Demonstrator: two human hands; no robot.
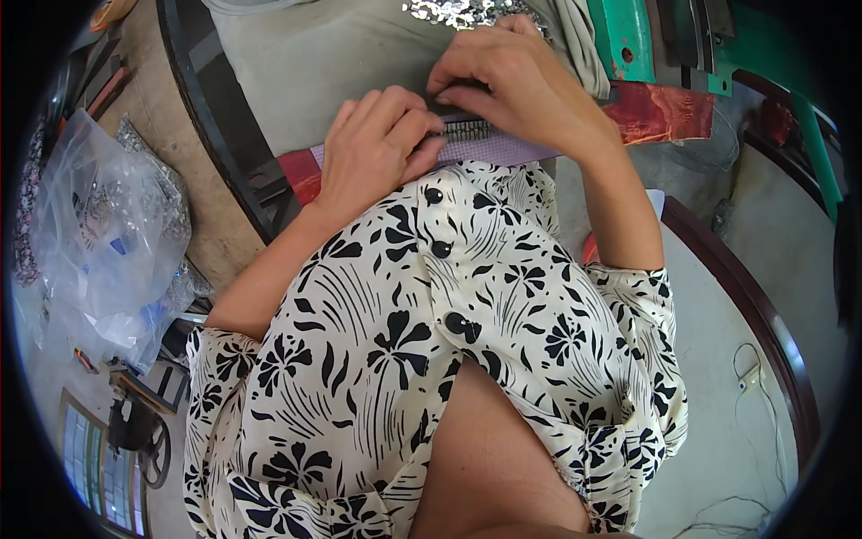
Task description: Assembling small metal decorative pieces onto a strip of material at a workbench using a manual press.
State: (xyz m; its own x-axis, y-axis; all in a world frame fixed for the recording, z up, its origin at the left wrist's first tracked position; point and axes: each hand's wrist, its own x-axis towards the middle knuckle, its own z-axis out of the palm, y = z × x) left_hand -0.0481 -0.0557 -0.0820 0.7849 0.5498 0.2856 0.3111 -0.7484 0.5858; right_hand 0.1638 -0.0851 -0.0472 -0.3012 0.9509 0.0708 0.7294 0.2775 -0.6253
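Over the cloth-covered work area, my left hand (379, 139) is closed, its fingers curled at the left end of a row of small dark metal pieces (469, 130). The row lies on a pale purple checked strip (494, 151) close to my shirt. Above it, my right hand (507, 76) is closed, with thumb and forefinger drawn together; whatever is between them is too small or hidden. A heap of shiny silver pieces (462, 12) sits beyond my right hand on the grey-green cloth (332, 72).
Green machine parts (621, 40) stand at the far right, beside a red patterned sheet (664, 112). Clear plastic bags (112, 242) lie at the left by a dark curved edge (202, 108). A cable with a white socket (751, 377) rests at the lower right.
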